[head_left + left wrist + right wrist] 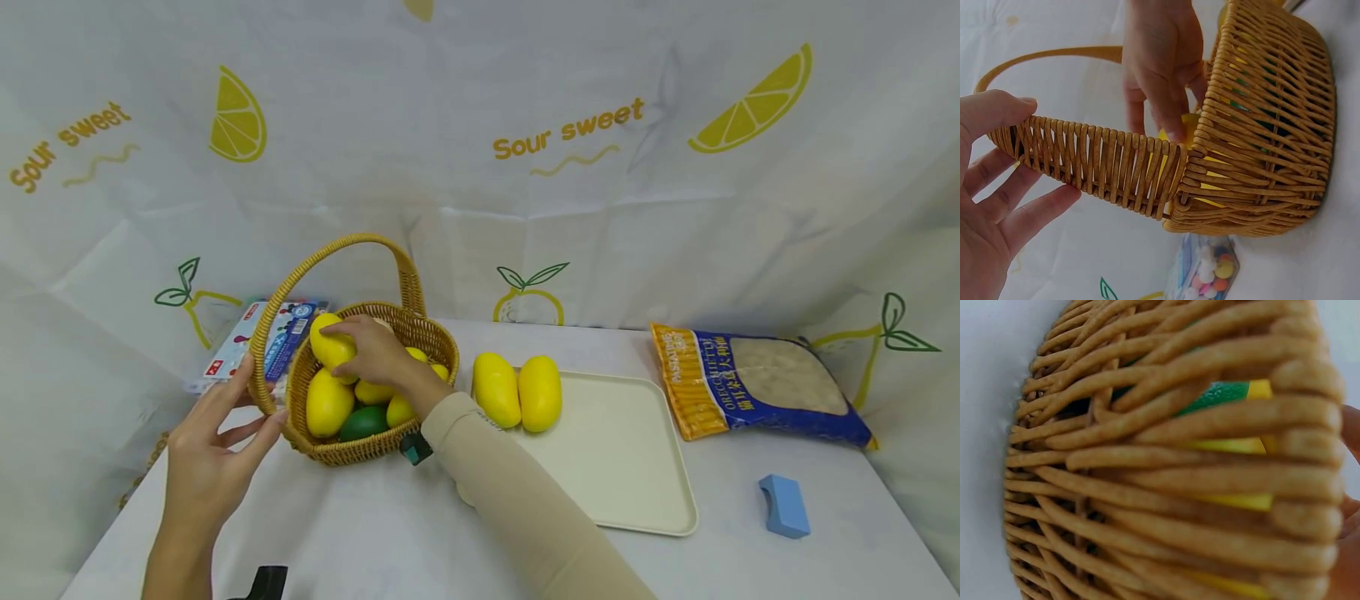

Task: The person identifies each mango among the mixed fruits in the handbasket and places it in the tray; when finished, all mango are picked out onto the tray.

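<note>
Yellow fruit (1244,501) — partly behind basket weave (1166,480)

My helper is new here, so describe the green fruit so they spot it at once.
Find the wicker basket, left of the tray. Look inside by its near rim, just right of a large yellow fruit. The green fruit sits there, the only green one visible among yellow neighbours.

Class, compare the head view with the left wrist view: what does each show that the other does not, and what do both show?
Only the head view shows the tray, pasta bag and blue block. Only the left wrist view shows small coloured balls. Both show the basket, the left hand holding its handle, and the right hand on a yellow fruit.
</note>
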Available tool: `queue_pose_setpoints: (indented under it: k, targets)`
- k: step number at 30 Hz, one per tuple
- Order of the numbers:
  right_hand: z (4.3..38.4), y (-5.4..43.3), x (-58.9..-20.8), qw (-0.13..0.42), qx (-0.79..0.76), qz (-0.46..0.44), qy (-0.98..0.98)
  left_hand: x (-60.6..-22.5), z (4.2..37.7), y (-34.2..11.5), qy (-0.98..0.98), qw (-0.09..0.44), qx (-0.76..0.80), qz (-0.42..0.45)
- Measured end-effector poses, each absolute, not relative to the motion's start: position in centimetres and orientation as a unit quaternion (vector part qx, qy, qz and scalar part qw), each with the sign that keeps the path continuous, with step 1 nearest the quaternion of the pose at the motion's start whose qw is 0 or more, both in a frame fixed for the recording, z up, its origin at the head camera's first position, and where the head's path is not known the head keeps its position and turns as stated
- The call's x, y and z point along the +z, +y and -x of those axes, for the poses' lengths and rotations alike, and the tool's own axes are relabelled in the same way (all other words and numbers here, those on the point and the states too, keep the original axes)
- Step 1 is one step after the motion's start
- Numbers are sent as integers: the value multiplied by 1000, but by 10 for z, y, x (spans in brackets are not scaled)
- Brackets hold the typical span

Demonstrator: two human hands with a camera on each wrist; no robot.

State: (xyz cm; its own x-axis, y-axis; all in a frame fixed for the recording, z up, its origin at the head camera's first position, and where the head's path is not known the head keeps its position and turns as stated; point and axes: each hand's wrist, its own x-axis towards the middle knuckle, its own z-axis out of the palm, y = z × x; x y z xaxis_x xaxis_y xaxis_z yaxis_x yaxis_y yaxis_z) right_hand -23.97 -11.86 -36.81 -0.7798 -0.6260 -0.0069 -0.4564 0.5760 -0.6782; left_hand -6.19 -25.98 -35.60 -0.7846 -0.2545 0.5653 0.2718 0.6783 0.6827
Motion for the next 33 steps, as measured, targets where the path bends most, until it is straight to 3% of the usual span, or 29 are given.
queue_pose_setpoints:
  k: [8, 20, 33]
  targets:
    - [243, -117, -369, 125, -362, 322, 866, -356, 62, -259, -857, 326, -399, 2]
    - [252, -90, -361, 205, -482, 308, 794, -356, 63, -260, -855, 331, -398, 5]
    - [263, -48, -352, 202, -481, 322, 790, -358, 63, -261, -848, 340, -407, 18]
